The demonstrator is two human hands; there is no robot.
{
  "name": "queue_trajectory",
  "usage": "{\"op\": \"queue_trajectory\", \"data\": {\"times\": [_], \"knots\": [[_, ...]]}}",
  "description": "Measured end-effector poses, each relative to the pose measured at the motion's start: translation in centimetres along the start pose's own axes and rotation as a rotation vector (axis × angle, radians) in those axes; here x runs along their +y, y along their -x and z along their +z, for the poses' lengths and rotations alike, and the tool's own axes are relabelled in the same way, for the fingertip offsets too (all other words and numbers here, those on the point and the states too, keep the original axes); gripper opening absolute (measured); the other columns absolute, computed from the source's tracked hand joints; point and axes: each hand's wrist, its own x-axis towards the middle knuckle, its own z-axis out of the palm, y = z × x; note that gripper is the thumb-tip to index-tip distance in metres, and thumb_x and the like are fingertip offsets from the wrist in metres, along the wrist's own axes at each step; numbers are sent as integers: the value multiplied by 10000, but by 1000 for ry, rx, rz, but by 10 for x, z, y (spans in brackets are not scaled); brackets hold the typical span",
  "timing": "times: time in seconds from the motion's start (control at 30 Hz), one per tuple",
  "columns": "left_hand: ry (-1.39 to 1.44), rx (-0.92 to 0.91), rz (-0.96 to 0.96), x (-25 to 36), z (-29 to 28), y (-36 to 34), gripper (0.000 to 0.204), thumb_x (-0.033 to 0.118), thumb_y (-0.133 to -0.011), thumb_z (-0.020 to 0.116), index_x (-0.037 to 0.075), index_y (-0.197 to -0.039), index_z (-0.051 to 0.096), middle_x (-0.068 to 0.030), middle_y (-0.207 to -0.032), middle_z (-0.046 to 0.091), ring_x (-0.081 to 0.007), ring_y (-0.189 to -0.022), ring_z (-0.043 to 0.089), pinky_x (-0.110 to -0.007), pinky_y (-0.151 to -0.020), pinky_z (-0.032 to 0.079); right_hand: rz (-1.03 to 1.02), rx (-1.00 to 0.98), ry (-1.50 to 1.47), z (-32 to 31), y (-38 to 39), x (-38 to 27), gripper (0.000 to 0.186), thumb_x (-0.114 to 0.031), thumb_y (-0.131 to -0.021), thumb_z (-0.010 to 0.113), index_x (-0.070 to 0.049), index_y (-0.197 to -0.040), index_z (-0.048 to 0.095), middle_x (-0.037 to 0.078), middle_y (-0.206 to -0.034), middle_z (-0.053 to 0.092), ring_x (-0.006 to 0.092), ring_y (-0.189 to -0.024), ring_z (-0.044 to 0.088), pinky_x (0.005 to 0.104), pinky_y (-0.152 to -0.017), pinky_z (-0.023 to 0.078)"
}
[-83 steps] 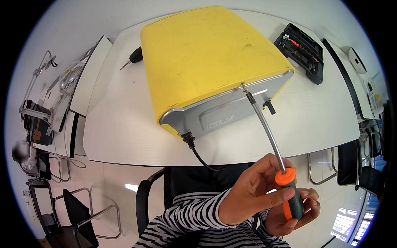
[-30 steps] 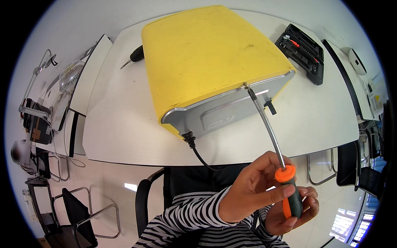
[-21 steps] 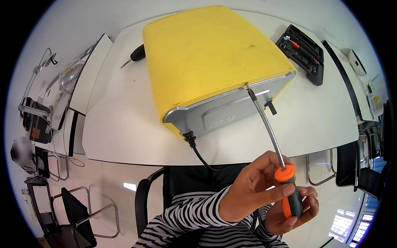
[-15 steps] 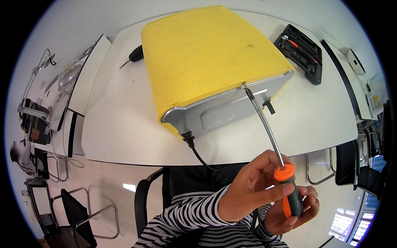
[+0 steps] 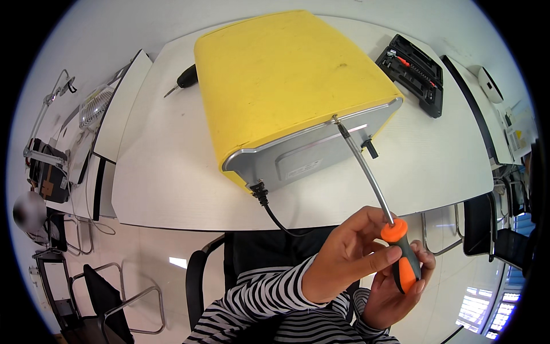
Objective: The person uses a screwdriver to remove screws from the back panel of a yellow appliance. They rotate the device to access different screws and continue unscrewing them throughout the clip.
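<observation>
A long screwdriver (image 5: 366, 172) runs from my hands up to the rear edge of a yellow appliance casing (image 5: 286, 69). Its tip meets a screw spot at the top rim of the grey back panel (image 5: 309, 152). My left hand (image 5: 341, 261) pinches the orange-and-dark handle near its collar, thumb across the front. Behind and below, my right hand (image 5: 395, 292) curls its fingers around the handle's butt end. A black power cord (image 5: 269, 209) is plugged into the panel's lower left corner. On its right side a small black fitting (image 5: 371, 148) sticks out.
On the white table (image 5: 160, 172), a black-handled screwdriver (image 5: 186, 77) lies left of the casing. An open black tool case (image 5: 412, 74) with bits stands at the far right. Chairs (image 5: 114, 292) are around the table. Another person (image 5: 34, 221) is at far left, blurred.
The screwdriver handle has turned, so more of its orange side faces up. My right hand has shifted slightly up and left, its fingers repositioned. The tip stays at the same spot.
</observation>
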Motion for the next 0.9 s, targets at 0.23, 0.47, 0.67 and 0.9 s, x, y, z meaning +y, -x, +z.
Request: {"op": "queue_trajectory", "data": {"times": [0.23, 0.47, 0.67, 0.9], "knots": [[-232, -89, 14, -2, -11, -3, 288, 46, -815, 461, -19, -1089, 401, -104, -1018, 461, -99, -714, 486, -213, -636, 423, 404, -26, -180, -11, -3, -3, 445, -359, -833, 391, -9, -1089, 294, 164, -976, 414, 183, -686, 520, 210, -379, 469], [-312, -71, 114, -9, -15, -1, 303, 74, -806, 502, -14, -1090, 443, -81, -990, 485, -95, -783, 473, -200, -633, 417, 199, -193, 147, -14, -2, 0, 523, -384, -804, 448, 2, -1109, 271, 176, -932, 455, 188, -691, 534, 238, -430, 473], [-288, -50, 114, -12, -15, 0, 280, 96, -795, 530, -6, -1048, 469, -52, -908, 483, -88, -744, 460, -185, -603, 405, -149, -234, 566, -23, 0, 7, 568, -404, -777, 507, 19, -1081, 279, 181, -874, 471, 176, -595, 536, 234, -462, 445], [-371, -121, 197, -13, -19, -2, 284, 74, -807, 493, -21, -1068, 436, -73, -972, 492, -75, -742, 485, -195, -555, 426, 254, -324, 292, -23, -3, -1, 598, -506, -780, 431, 24, -1034, 322, 192, -894, 492, 173, -413, 500, 227, -387, 419]]}}
